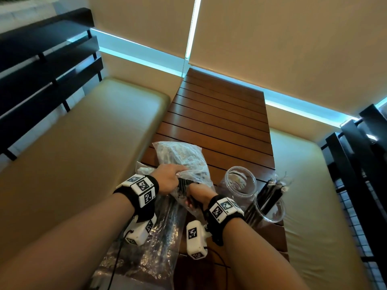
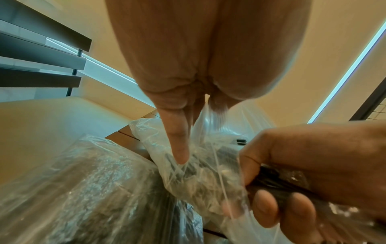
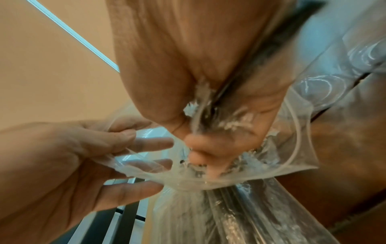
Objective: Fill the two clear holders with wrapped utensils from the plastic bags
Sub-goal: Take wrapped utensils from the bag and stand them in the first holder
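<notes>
The wrapped utensils (image 1: 184, 188) you are after are a dark bundle at the mouth of the upper plastic bag (image 1: 184, 160), which lies on the near-left part of the tabletop (image 1: 219, 114) over a second bag (image 1: 159, 237) that hangs off the near edge. Your left hand (image 1: 167, 181) pinches the bag's lip and holds it open, one finger pointing down into the plastic. Your right hand (image 1: 199, 194) is curled tight around the bundle, partly inside the bag's mouth.

You appear to be in the pulling-out step. The near holder (image 1: 269, 208) already has dark utensils standing in it, leaning to the far right; the far holder (image 1: 240, 182), just beside it, looks nearly empty, though its clear wall makes that hard to judge.

Next, draw the bundle clear of the plastic while your left hand keeps the lip back, then carry it right and stand it on end in the far holder.

Mind the room you have. The tabletop is narrow, with a cushioned bench (image 1: 83, 143) on each side. The holders stand close to the right edge, the near one almost at it, so lower the bundle gently instead of pushing sideways. The far half of the tabletop offers room to slide the bag away if it crowds you.
</notes>
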Demonstrator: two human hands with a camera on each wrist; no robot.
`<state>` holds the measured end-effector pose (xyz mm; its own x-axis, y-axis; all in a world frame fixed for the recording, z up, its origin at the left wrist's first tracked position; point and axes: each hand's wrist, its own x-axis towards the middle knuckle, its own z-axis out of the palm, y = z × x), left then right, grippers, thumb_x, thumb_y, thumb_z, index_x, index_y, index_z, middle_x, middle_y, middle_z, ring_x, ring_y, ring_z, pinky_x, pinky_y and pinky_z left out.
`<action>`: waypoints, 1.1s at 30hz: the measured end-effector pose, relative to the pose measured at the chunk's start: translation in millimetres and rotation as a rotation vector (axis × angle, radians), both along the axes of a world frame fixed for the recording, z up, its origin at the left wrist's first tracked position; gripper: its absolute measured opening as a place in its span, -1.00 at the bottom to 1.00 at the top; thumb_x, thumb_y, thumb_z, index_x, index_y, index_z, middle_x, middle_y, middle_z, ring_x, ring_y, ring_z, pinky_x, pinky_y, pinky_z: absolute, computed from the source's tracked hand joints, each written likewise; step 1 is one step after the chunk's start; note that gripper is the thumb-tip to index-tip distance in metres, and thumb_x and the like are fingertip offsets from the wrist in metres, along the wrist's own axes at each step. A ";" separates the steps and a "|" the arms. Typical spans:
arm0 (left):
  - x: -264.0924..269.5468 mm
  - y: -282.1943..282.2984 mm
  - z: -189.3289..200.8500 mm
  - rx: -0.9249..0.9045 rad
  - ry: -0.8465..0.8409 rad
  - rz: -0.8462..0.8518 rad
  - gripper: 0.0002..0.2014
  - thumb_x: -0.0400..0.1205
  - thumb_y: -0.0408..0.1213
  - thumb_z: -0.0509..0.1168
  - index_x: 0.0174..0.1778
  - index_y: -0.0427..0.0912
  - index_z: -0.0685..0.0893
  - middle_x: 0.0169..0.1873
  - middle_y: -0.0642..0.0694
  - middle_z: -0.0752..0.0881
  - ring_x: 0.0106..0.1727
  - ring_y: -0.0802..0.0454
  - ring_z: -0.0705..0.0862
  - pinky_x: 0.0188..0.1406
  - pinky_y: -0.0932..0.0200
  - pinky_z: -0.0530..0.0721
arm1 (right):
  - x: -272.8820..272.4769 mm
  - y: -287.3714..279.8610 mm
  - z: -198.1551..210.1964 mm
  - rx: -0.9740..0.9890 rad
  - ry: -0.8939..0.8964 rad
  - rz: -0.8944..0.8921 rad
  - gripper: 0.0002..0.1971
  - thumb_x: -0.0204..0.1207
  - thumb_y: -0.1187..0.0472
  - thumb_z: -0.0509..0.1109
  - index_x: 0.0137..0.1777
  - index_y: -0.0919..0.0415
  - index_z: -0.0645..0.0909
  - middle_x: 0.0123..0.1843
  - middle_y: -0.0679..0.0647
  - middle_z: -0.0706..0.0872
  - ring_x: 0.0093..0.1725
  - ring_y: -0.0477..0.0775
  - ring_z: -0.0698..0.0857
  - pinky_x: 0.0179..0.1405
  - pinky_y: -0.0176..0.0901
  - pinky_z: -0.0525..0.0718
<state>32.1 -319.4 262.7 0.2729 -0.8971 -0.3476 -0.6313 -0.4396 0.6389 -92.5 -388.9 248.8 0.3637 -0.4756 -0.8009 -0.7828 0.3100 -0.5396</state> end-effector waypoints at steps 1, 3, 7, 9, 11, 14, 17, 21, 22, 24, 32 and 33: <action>-1.7 0.0 -0.8 0.005 -0.005 -0.011 -0.45 0.66 -0.50 0.07 0.56 0.00 0.48 0.52 -0.18 0.51 0.49 -0.13 0.51 0.39 0.15 0.50 | 0.1 0.2 -1.5 -0.011 -0.019 -0.028 -0.78 0.68 0.33 0.14 -0.22 0.20 0.46 -0.64 -0.01 0.58 -0.74 -0.14 0.52 -0.72 -0.39 0.45; -3.8 -0.3 -2.1 0.009 -0.015 -0.024 -0.45 0.65 -0.48 0.09 0.56 0.02 0.48 0.51 -0.17 0.53 0.50 -0.12 0.51 0.42 0.14 0.49 | 4.4 0.1 -5.0 -0.068 -0.033 -0.066 -0.82 0.68 0.18 0.25 -0.16 0.15 0.53 -0.44 0.06 0.68 -0.66 -0.15 0.60 -0.64 -0.39 0.52; -5.4 0.3 1.1 -0.001 -0.033 -0.017 -0.42 0.63 -0.53 0.08 0.57 -0.04 0.47 0.53 -0.20 0.50 0.52 -0.15 0.48 0.42 0.14 0.48 | 5.3 -2.2 -12.2 -0.288 0.135 0.120 -0.78 0.66 0.00 0.20 -0.13 0.11 0.49 -0.10 0.15 0.66 0.00 0.17 0.71 -0.11 -0.10 0.64; -5.2 0.2 3.2 -0.005 -0.048 -0.020 -0.44 0.64 -0.53 0.08 0.57 -0.07 0.47 0.53 -0.21 0.50 0.51 -0.16 0.48 0.41 0.13 0.49 | -0.1 -1.6 -5.0 -0.336 0.172 0.184 -0.80 0.65 0.14 0.20 -0.20 0.16 0.49 -0.22 0.12 0.60 -0.02 0.22 0.69 -0.27 -0.11 0.59; -4.1 -1.4 4.0 0.002 -0.074 -0.025 -0.45 0.65 -0.52 0.08 0.57 -0.08 0.46 0.52 -0.22 0.50 0.51 -0.16 0.48 0.40 0.15 0.47 | -7.0 0.2 4.1 -0.352 0.191 0.260 -0.86 0.59 0.22 0.22 -0.05 0.25 0.59 -0.15 0.18 0.66 -0.03 0.24 0.69 -0.26 -0.06 0.64; -4.4 -6.2 6.9 0.016 -0.133 -0.020 -0.46 0.66 -0.50 0.10 0.57 -0.09 0.46 0.53 -0.22 0.50 0.52 -0.17 0.47 0.40 0.18 0.44 | -20.0 2.8 16.7 -0.364 0.189 0.323 -0.76 0.55 0.25 0.23 0.13 0.35 0.60 0.04 0.25 0.71 0.01 0.24 0.71 -0.04 -0.03 0.72; -5.7 -13.0 10.1 0.043 -0.166 0.002 -0.48 0.67 -0.45 0.12 0.58 -0.08 0.44 0.55 -0.23 0.47 0.54 -0.18 0.44 0.42 0.16 0.44 | -40.1 3.5 36.1 -0.388 0.184 0.365 -0.87 0.58 0.26 0.26 0.04 0.29 0.59 -0.10 0.19 0.69 -0.27 0.08 0.64 -0.40 -0.18 0.64; -6.0 -22.4 16.3 0.099 -0.202 -0.004 -0.54 0.73 -0.31 0.14 0.59 -0.12 0.43 0.58 -0.21 0.42 0.56 -0.19 0.41 0.49 0.11 0.41 | -82.8 0.0 63.9 -0.407 0.266 0.495 -0.90 0.59 0.24 0.27 -0.08 0.24 0.59 -0.31 0.06 0.61 -0.41 -0.01 0.56 -0.52 -0.31 0.47; -7.2 -24.2 18.9 0.101 -0.213 -0.011 -0.56 0.73 -0.28 0.14 0.57 -0.13 0.46 0.56 -0.21 0.45 0.55 -0.18 0.42 0.48 0.11 0.42 | -94.2 -1.3 69.9 -0.402 0.277 0.514 -0.88 0.57 0.22 0.28 -0.07 0.24 0.61 -0.29 0.08 0.63 -0.40 0.00 0.57 -0.48 -0.29 0.50; -8.9 -27.0 21.8 0.111 -0.242 -0.026 -0.59 0.73 -0.28 0.15 0.53 -0.16 0.51 0.51 -0.21 0.52 0.50 -0.17 0.48 0.42 0.14 0.45 | -117.8 -6.0 77.2 -0.380 0.277 0.525 -0.86 0.55 0.18 0.30 -0.14 0.20 0.63 -0.28 0.09 0.66 -0.42 0.00 0.58 -0.45 -0.27 0.53; -28.5 -27.5 36.8 0.348 -0.506 -0.140 -0.53 0.71 -0.16 0.13 0.55 -0.22 0.43 0.49 -0.24 0.49 0.50 -0.18 0.46 0.45 0.13 0.39 | -184.5 -21.3 109.1 -0.305 -0.093 0.433 -0.85 0.72 0.13 0.24 0.07 0.18 0.59 -0.21 0.10 0.65 -0.36 -0.02 0.59 -0.46 -0.30 0.58; -30.6 -30.0 36.3 0.367 -0.506 -0.160 -0.39 0.63 -0.03 0.16 0.60 -0.22 0.34 0.52 -0.25 0.45 0.51 -0.20 0.42 0.49 0.09 0.39 | -185.0 -25.1 110.9 -0.370 -0.124 0.445 -0.82 0.72 0.12 0.23 0.09 0.21 0.58 -0.24 0.06 0.62 -0.35 -0.02 0.60 -0.39 -0.25 0.62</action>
<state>1.6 -349.4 299.0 0.3559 -0.7877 -0.5029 -0.8912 -0.4480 0.0710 -277.6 -413.9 359.7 0.6729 -0.4950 -0.5497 -0.7184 -0.2601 -0.6452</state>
